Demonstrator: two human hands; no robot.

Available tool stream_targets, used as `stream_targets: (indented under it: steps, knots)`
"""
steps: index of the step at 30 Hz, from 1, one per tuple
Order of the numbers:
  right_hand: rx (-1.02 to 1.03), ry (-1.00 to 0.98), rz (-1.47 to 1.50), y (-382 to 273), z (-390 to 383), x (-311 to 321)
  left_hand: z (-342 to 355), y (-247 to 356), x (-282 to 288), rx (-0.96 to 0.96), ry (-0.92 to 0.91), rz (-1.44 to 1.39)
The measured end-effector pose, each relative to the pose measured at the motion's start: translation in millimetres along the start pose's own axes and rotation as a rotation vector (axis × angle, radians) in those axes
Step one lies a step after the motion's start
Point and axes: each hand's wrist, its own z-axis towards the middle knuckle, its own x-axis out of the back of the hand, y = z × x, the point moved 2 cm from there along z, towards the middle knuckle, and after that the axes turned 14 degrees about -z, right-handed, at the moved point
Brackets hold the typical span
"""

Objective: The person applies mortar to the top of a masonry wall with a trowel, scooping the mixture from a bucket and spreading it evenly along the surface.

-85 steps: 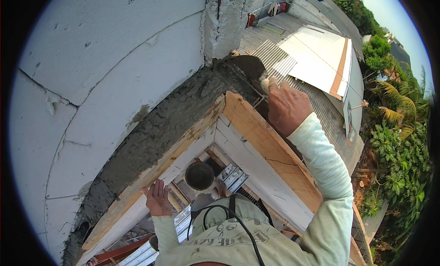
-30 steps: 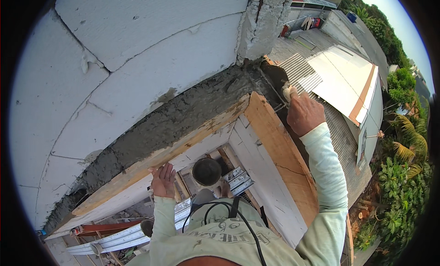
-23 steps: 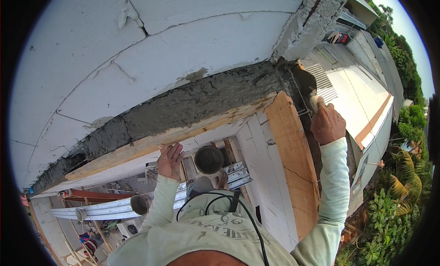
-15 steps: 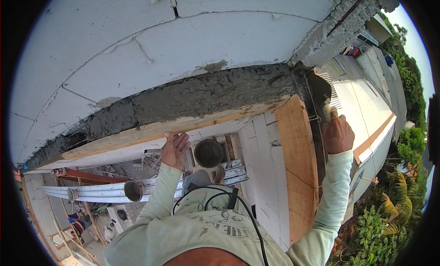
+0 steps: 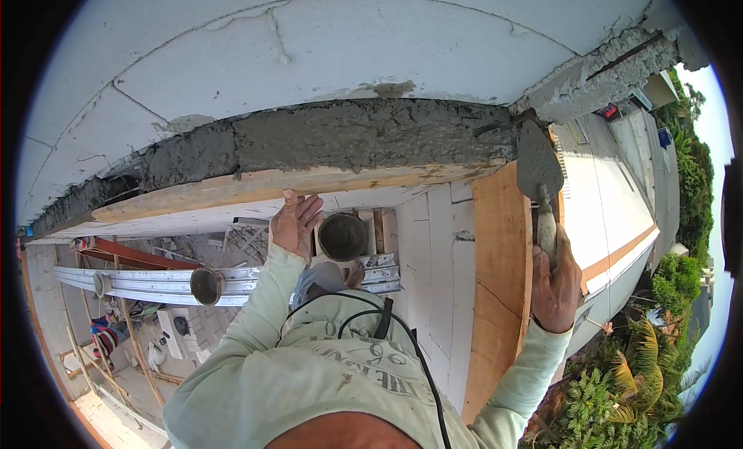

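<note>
My right hand [image 5: 556, 286] is closed round the handle of a trowel [image 5: 539, 161]. The trowel's grey blade lies flat over the right end of the wet mortar [image 5: 356, 135], its tip against the corner by the rough concrete column. That mortar fills a long channel between the white block wall [image 5: 333, 54] and a wooden form board [image 5: 302, 187]. My left hand [image 5: 295, 222] is at the board's lower edge, fingers stretched and apart, holding nothing; whether the fingertips press on the wood I cannot tell. A second, wider plywood board [image 5: 495, 286] stands beside my right forearm.
Below me, a dark bucket [image 5: 343, 237] stands near my feet, and another bucket [image 5: 207, 286] sits on long silvery planks [image 5: 155, 285]. The rough concrete column [image 5: 600, 73] juts out at upper right. Beyond the right-hand board lie a pale roof [image 5: 611, 193] and trees far below.
The trowel has turned so its blade now shows face-on, and my right hand has come down toward me. My left hand stays by the board. The whole view has shifted slightly.
</note>
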Motion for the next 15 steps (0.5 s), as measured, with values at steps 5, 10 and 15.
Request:
stream_targets:
  steps: [5,10,15]
  knots:
    - [0.292,0.148,-0.229,1.3,7.2,-42.8,-3.7,-2.6,-5.9,-0.027,0.045,-0.049]
    - [0.25,-0.012,-0.178,-10.9,8.9,-45.9,-6.8,-3.0,-8.8,-0.035,0.039,-0.105]
    - [0.304,-0.147,0.066,-46.5,1.7,-48.5,-10.6,1.6,-11.7,-0.051,0.008,-0.048]
